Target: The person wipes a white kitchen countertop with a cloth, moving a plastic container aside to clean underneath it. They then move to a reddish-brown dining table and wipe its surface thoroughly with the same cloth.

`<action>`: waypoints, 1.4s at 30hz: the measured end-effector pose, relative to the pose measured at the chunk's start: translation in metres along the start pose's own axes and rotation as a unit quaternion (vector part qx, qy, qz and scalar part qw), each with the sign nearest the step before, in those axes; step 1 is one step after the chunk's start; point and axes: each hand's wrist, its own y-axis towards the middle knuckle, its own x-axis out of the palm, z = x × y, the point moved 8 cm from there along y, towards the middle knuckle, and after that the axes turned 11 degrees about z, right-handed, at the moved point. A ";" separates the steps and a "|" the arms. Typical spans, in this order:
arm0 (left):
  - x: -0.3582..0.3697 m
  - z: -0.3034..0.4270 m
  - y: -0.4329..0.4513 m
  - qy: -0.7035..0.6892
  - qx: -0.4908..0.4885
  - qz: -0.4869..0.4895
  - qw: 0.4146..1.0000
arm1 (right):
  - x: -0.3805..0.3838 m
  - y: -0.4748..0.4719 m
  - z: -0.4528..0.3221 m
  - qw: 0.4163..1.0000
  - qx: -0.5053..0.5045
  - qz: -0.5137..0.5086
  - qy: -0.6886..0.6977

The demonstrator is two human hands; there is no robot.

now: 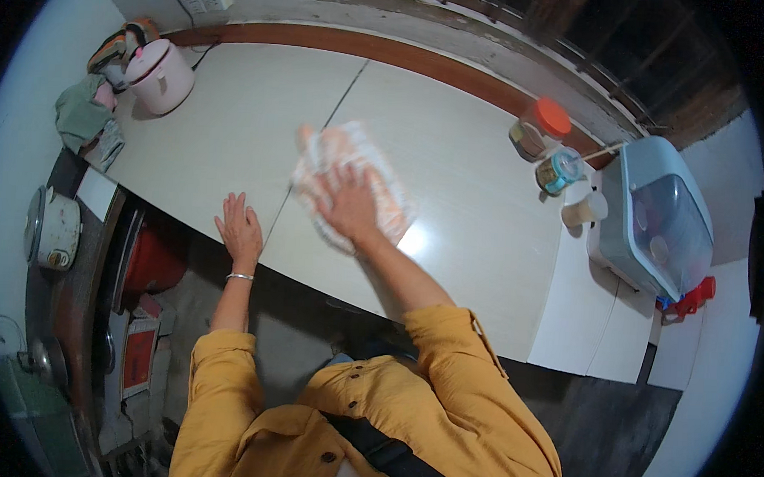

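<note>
Spread over the middle of the white tiled countertop lies an orange-and-white patterned cloth. My right hand presses flat on it with the fingers apart; the cloth and fingertips look slightly blurred. Palm down, my left hand rests at the counter's front edge, left of the dark tile joint, with its fingers spread and nothing in it. A metal bangle is on the left wrist.
A pink lidded pot and a green cloth are at the left. At the right stand a red-lidded jar, a blue-handled glass jar, a small cup and a blue plastic storage box. A rice cooker sits at far left.
</note>
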 end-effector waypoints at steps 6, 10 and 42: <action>0.000 -0.010 0.000 -0.022 0.009 -0.003 1.000 | -0.007 -0.053 -0.099 0.972 -0.148 -0.127 0.129; -0.010 -0.003 0.002 -0.033 -0.016 0.019 0.999 | -0.020 -0.016 -0.020 0.985 -0.049 -0.113 0.120; -0.015 -0.004 0.002 -0.068 -0.035 0.052 0.996 | -0.049 -0.053 0.002 0.986 -0.095 -0.129 0.048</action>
